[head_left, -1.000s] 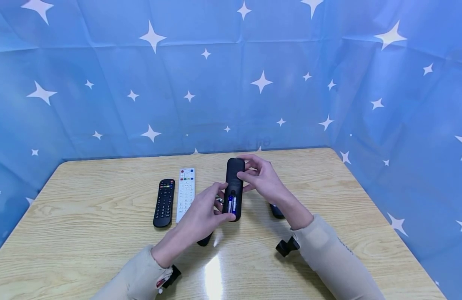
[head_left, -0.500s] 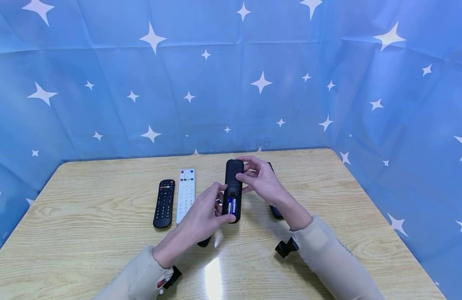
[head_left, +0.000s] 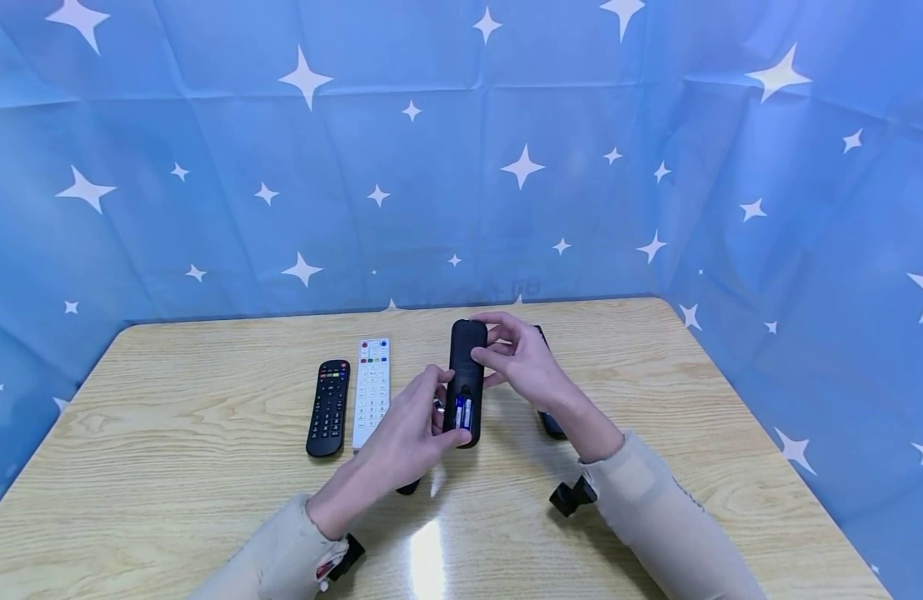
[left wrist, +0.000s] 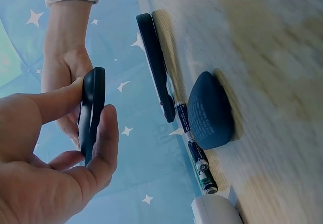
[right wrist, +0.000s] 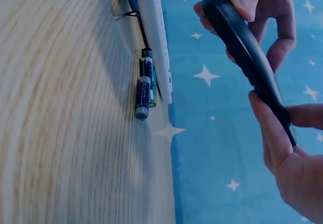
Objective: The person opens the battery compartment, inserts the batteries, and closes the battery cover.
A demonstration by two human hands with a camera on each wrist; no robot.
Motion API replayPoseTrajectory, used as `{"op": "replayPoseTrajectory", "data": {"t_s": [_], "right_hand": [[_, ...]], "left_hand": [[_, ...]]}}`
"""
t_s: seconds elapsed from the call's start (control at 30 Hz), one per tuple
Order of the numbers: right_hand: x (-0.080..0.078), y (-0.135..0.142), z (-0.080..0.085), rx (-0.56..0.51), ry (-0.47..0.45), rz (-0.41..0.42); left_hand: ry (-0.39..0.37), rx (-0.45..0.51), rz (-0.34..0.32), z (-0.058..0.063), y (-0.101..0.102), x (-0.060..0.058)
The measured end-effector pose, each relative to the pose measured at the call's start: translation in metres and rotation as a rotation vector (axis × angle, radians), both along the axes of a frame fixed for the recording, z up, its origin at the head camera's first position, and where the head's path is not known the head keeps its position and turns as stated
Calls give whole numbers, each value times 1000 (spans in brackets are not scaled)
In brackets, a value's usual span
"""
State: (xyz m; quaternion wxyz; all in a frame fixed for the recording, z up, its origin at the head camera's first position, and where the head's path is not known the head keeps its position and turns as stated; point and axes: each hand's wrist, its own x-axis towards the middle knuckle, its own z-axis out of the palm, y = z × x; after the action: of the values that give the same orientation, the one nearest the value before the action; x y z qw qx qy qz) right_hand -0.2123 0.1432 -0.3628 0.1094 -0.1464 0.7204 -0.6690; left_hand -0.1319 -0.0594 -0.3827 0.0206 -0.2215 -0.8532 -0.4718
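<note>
Both hands hold a black remote control (head_left: pixel 469 358) back side up, raised over the table. Two blue batteries (head_left: pixel 463 412) lie side by side in its uncovered compartment, at the end nearer the person. My left hand (head_left: pixel 409 417) grips that lower end, thumb at the bottom edge and fingers along the left side. At the far end my right hand (head_left: pixel 523 360) pinches the right edge between thumb and fingers. In the right wrist view the remote (right wrist: pixel 247 52) appears edge-on between the two hands. Loose batteries (right wrist: pixel 145 85) rest on the table below.
Left of the hands lie another black remote (head_left: pixel 328 408) and a white remote (head_left: pixel 371 387), buttons up. A dark remote (head_left: pixel 551 425) is partly hidden behind the right forearm. A black rounded piece (left wrist: pixel 209 113) with printed text sits near the batteries. Starry blue cloth (head_left: pixel 461 167) surrounds the wooden table (head_left: pixel 207 433).
The held remote and both hands have shifted very slightly toward the person, with the grips unchanged. The batteries stay in the compartment.
</note>
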Motion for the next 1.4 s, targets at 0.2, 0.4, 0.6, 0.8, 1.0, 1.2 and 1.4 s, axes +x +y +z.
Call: {"op": "replayPoseTrajectory", "data": {"t_s": [0.2,0.4,0.6,0.8,1.0,1.2,1.4], "right_hand": [[1,-1,1,5,1,7],[2,-2,1,15,11,10],[1,-1,0,43,23,23],[1,1,-2,63,30,32],[0,3,-3,61,31,35],[-1,4,-3,47,22,33],[-1,5,-3,42,12,37]], "left_hand": [[-6,0,15,0,0,0],[-1,-7,25,-1,0,-1],[33,-20,7,-4,-1,-1],[47,-55,0,-3,-2,0],[83,-64,21,-4,-7,0],[151,-100,28,-5,-12,1],[105,-219,34,-2,-18,3]]}}
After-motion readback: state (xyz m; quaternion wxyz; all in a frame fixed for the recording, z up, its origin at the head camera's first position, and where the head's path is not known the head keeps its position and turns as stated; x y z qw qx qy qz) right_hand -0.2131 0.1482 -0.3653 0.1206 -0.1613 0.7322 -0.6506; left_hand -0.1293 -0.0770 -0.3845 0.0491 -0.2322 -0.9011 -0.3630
